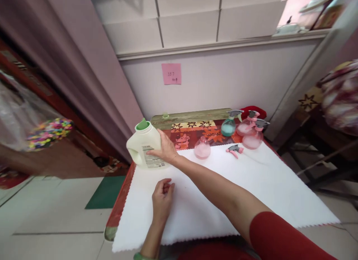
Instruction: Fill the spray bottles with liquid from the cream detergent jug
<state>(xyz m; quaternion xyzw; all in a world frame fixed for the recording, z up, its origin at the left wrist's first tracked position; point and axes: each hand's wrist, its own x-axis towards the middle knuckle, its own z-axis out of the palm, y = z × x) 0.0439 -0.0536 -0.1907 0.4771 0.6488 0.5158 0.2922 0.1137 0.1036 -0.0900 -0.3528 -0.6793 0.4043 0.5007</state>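
My right hand (167,150) is wrapped around the side of a pale green detergent jug (140,142), which stands upright with its mouth uncapped and a green spout showing inside. Closer to me, my left hand (163,195) rests over the white cloth (207,200) with its fingers loosely curled and nothing visible in them. Right of the jug sits a pink spray bottle (202,149) without its head, partly filled with whitish liquid. A grey and pink trigger sprayer head (235,150) lies on the cloth beyond it.
At the back right stand a teal spray bottle (228,126) and two pink spray bottles, the nearer one (252,140) at the cloth's edge. Behind them is a red item (254,111). A green cap (165,116) lies at the table's back. A pink note (171,73) hangs on the wall.
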